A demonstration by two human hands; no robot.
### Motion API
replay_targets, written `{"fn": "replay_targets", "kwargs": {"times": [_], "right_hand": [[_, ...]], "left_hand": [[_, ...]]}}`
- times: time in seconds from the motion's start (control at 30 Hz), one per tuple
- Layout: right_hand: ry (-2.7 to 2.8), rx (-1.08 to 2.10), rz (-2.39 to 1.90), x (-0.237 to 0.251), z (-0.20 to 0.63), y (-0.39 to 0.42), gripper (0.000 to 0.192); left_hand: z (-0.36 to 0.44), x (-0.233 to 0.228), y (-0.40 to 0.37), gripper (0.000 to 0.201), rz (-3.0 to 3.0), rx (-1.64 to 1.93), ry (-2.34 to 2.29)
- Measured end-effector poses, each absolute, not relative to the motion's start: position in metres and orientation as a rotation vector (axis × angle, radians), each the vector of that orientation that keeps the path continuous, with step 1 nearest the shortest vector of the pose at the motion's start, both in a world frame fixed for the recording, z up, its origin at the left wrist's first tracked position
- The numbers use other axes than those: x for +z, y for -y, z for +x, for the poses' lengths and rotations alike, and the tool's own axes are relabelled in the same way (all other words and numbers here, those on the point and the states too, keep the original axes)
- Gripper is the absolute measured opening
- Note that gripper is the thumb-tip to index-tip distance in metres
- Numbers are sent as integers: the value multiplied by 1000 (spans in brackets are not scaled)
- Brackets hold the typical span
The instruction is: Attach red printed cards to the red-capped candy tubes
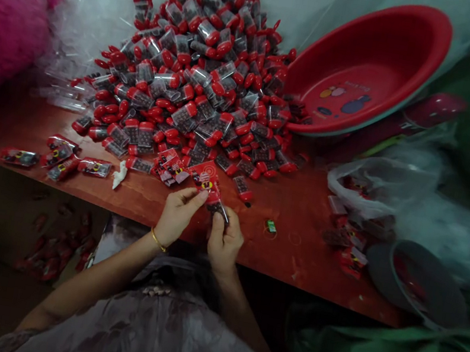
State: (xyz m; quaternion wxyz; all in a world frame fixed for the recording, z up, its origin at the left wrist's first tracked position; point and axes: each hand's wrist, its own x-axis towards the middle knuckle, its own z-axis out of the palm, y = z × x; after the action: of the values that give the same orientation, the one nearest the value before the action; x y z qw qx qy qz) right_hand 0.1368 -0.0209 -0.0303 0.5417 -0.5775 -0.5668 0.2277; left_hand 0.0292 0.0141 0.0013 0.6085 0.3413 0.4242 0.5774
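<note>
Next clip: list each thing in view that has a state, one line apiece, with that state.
Left hand: pinching the top of a red packet.
Right hand: gripping the packet's lower end.
Red packet: held by both hands above the table.
Pile of red-capped tubes: heaped loose on the table, caps on.
Red basin: tilted up, empty.
Filled packets: lying flat at the table edge.

Pink fluffy mass [5, 11] was cut off by the left and top edges. Print on the red packet [206, 182] was too small to read. Right hand [224, 240] covered the packet's lower end. Stuff inside the clear bag [377, 185] at the table's [299, 223] right edge was blurred. Items under the table's near left edge were too dark to identify.
</note>
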Motion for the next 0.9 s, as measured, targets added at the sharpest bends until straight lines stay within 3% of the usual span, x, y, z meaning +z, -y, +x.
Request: {"fn": "replay_targets", "kwargs": {"times": [0.17,0.4,0.7,0.9], "right_hand": [[1410,508,-1359,-34,138,25,19],[995,1085,-1195,-19,133,18,26],[742,1276,-1043,-29,144,12,27],[943,1169,-1111,-33,146,15,25]], "left_hand": [[19,-1,-20,36,856,1285,-1001],[26,-5,-5,34,1020,1324,-1269],[14,-2,-24,33,579,1439,-1194],[13,7,-30,39,441,1435,-1112]]}}
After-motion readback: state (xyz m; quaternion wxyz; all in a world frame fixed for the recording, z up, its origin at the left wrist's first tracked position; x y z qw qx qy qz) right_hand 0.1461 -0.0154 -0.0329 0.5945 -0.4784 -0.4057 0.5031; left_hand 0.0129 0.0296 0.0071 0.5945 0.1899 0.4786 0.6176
